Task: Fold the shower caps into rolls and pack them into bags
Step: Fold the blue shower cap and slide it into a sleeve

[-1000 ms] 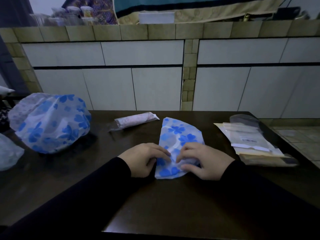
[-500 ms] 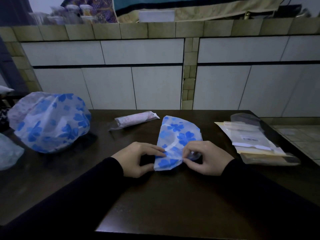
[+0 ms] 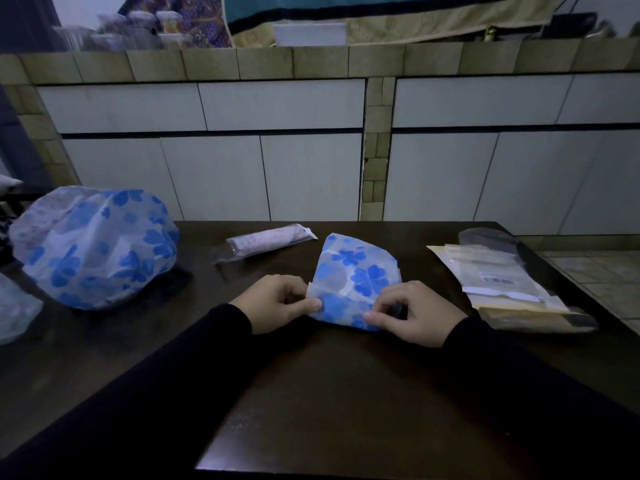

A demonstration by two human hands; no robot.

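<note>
A folded white shower cap [image 3: 356,271] with blue flowers lies flat on the dark table [image 3: 346,393], its near end curled into a short roll. My left hand [image 3: 277,299] pinches the roll's left end and my right hand [image 3: 412,315] pinches its right end. Behind it lies a pink shower cap rolled inside a clear bag [image 3: 266,241]. A heap of unfolded blue-flowered shower caps [image 3: 93,245] sits puffed up at the table's left. A stack of flat clear bags [image 3: 502,282] rests at the right.
Another pale plastic cap [image 3: 15,311] shows at the far left edge. A tiled cabinet wall [image 3: 311,168] stands right behind the table. The table's right edge drops to a tiled floor [image 3: 602,271].
Both hands have turned the cap's near end over away from me, so the roll has grown and the flat part has become shorter.
</note>
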